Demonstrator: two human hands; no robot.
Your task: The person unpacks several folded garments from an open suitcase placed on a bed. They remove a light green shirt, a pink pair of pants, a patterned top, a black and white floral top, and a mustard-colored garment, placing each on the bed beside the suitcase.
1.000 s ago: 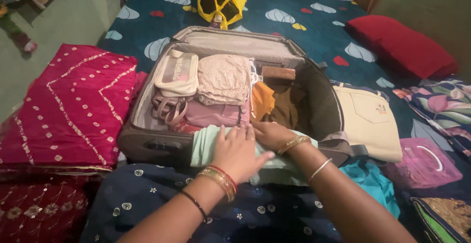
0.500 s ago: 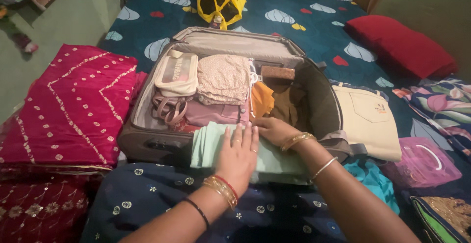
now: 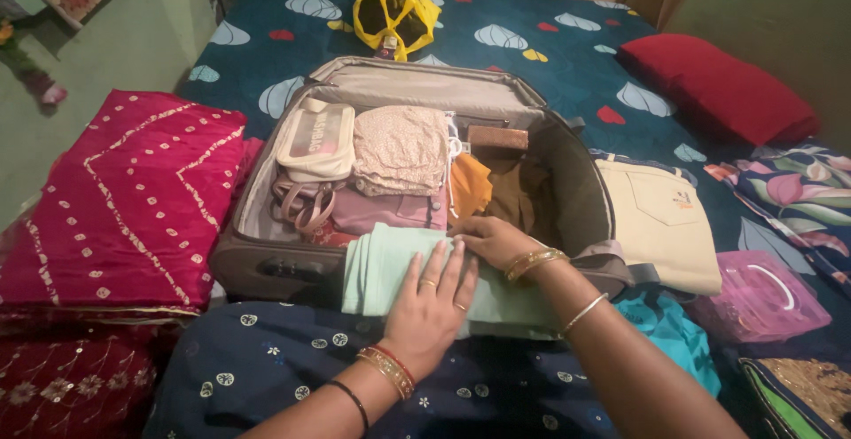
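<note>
An open grey suitcase [image 3: 266, 266] lies on a bed, packed with folded clothes, a cream pouch [image 3: 317, 138] and a beige patterned garment [image 3: 401, 148]. A folded pale green cloth [image 3: 383, 266] lies over the suitcase's near edge. My left hand [image 3: 430, 302] presses flat on this cloth, fingers spread. My right hand [image 3: 492, 240] rests on the cloth's far right edge, just inside the suitcase, beside brown and orange clothes [image 3: 496, 186].
A pink embroidered cloth [image 3: 124, 200] lies left of the suitcase, cream trousers [image 3: 660, 222] and a pink clear box [image 3: 753, 293] on the right. A yellow bag [image 3: 394, 15] and a red pillow [image 3: 718, 89] sit farther back. Dark blue fabric [image 3: 266, 368] lies nearest me.
My left hand has slid along the green cloth, fingers now reaching further in. The right hand has shifted slightly toward the suitcase. The view tipped down a little.
</note>
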